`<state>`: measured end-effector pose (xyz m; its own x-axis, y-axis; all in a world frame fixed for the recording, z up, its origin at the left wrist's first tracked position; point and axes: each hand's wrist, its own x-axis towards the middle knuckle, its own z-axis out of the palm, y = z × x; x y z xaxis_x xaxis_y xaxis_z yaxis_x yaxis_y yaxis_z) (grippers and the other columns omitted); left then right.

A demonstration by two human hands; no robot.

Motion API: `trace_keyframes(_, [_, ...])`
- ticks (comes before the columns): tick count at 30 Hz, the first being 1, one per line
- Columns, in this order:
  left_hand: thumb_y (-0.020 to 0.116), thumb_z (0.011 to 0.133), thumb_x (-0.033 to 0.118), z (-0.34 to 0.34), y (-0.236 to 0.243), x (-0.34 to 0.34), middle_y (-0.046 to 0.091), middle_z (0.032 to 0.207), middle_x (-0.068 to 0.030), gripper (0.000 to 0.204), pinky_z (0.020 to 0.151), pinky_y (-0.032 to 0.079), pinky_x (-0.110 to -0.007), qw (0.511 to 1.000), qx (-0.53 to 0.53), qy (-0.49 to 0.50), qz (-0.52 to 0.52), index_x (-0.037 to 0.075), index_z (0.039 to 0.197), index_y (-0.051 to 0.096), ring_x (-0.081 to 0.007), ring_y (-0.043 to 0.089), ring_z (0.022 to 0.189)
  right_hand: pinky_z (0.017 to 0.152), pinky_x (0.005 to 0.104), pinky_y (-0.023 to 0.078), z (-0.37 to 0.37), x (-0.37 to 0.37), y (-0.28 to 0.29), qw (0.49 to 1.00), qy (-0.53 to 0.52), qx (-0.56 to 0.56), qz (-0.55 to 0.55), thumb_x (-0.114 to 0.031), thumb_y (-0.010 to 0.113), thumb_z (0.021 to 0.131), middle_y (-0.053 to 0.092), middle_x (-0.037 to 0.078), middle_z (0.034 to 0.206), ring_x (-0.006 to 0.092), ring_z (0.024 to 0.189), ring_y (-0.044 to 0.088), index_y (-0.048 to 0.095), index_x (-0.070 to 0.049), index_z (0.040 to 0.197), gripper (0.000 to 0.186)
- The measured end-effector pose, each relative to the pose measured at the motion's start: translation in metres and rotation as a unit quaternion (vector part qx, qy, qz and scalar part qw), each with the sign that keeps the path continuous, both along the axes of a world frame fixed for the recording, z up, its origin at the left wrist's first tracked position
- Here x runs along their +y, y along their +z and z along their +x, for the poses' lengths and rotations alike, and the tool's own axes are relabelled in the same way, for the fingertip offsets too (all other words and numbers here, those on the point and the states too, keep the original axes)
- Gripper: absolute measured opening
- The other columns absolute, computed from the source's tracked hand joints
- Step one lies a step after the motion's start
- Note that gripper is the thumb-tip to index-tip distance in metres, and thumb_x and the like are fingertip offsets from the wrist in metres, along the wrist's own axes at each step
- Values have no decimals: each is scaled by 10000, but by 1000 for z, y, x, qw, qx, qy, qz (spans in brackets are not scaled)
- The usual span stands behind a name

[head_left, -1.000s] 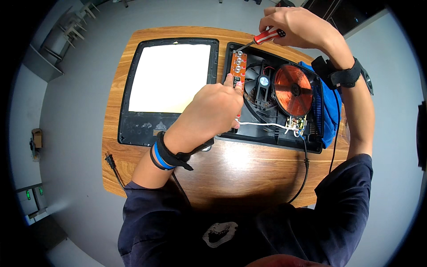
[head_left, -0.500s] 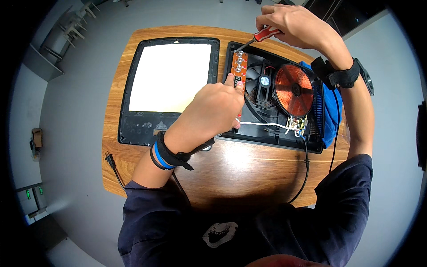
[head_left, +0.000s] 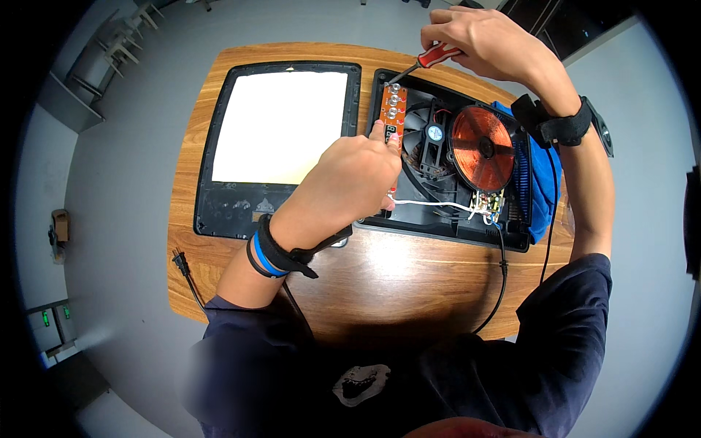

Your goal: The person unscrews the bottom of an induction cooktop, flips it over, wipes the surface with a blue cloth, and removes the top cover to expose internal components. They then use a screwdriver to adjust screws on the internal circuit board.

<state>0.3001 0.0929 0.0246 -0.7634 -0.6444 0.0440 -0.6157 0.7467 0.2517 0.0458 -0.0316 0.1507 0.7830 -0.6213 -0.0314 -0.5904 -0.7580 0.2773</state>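
An opened induction cooker base [head_left: 453,237] lies on the table, its inside facing up. Along its left side runs a narrow orange circuit board [head_left: 386,113] with round metal buttons and a small display. My left hand [head_left: 354,175] is on this board, index and middle fingers pressing near the display and thumb at the lower end. My right hand [head_left: 478,40] grips the red-and-grey handle of a screwdriver [head_left: 438,55], held slanted. Its tip meets the board's far left corner; whether it sits in a screw is too small to tell.
The cooker's lid [head_left: 226,212] lies to the left, a white sheet [head_left: 281,128] on it. The base holds a fan [head_left: 435,133] and a copper coil [head_left: 483,148]. Blue cloth [head_left: 544,193] is at its right. A plug [head_left: 179,259] and black power cord [head_left: 504,274] lie on the wooden table [head_left: 394,292].
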Motion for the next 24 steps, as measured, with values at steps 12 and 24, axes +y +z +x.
trace_keyframes(12, [899, 813, 505, 10, 10, -18, 773, 1283, -270, 783, 909, 614, -423, 999, 19, -12, -25, -21, 1366, 724, -356, 794, 1010, 870, 456, 618, -20, 22, -15, 996, 25, -66, -52, -51, 803, 930, 708, 91, 1146, 340, 1039, 728, 702, -85, 1218, 307])
trace_keyframes(24, [867, 912, 235, 6, 7, -38, 795, 916, -101, 266, 756, 579, -466, 969, 184, 87, -141, 64, 1061, 726, -351, 767, 885, 834, 474, 596, -38, 86, -19, 991, 26, -130, -8, -70, 819, 878, 712, 106, 1090, 362, 1007, 723, 692, -67, 1221, 366])
